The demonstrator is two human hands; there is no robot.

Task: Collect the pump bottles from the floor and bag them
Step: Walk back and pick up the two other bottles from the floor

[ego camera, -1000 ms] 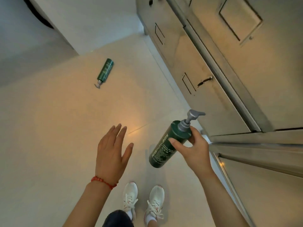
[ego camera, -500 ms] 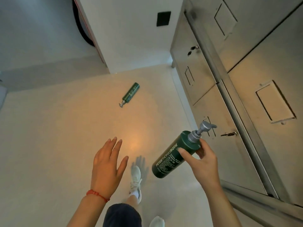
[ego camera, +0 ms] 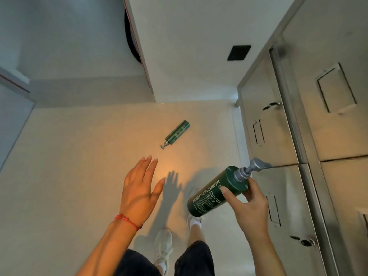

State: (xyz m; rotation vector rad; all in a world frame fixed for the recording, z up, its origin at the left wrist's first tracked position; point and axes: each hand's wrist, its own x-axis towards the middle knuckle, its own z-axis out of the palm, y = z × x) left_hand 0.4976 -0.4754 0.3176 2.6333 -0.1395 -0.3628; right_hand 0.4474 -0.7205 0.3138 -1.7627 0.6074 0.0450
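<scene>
Steel cabinets (ego camera: 310,120) line the right; white sneakers (ego camera: 163,244) stand on the pale floor (ego camera: 69,156).

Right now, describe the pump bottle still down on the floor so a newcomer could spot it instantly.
Start at the steel cabinets along the right, then look left across the pale floor toward the white wall corner. There lies a small dark green pump bottle on its side, grey nozzle toward the person. Unlike the larger green pump bottle gripped by the right hand, nothing touches it.
</scene>
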